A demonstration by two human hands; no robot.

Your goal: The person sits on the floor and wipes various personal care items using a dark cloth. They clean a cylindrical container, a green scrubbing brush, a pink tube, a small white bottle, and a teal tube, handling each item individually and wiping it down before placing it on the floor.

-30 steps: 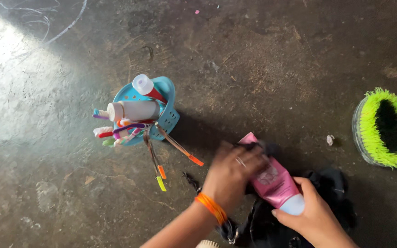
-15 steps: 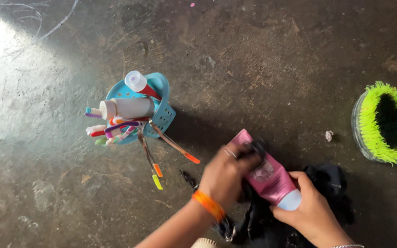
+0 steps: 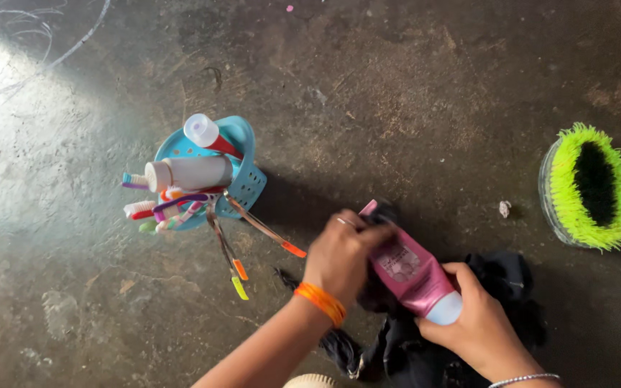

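A person's right hand grips the pale cap end of a pink plastic squeeze tube at five o'clock above a dark concrete floor, while the left hand, an orange band at its wrist, closes its fingers on a black cloth pressed against the tube's crimped end. At nine o'clock stands a blue perforated plastic basket of toothbrushes and tubes; at three o'clock, a scrubbing brush with neon-green bristles.
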